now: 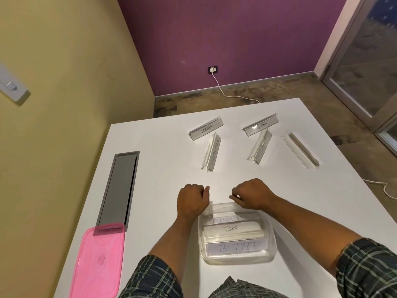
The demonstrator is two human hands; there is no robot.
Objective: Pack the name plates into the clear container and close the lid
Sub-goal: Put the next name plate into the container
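The clear container (271, 235) sits on the white table near me, lid off. Three name plates lie in it: one reading "BUTTER" (236, 247), one reading "TIGER" (231, 228), and one with upside-down lettering (227, 219). My left hand (192, 200) and my right hand (251, 194) hover over the container's far rim with fingers curled in and nothing visible in them. Several more name plates lie farther back, among them "ZEBRA" (206, 128), "ALPHA" (261, 125) and a blank clear one (299, 148). The pink lid (97, 261) lies flat at the near left.
A grey cable hatch (118, 188) is set into the table (159, 168) on the left, and the pink lid overlaps its near end. The table's left edge runs along a yellow wall. A white cable (227, 93) trails across the floor beyond the far edge.
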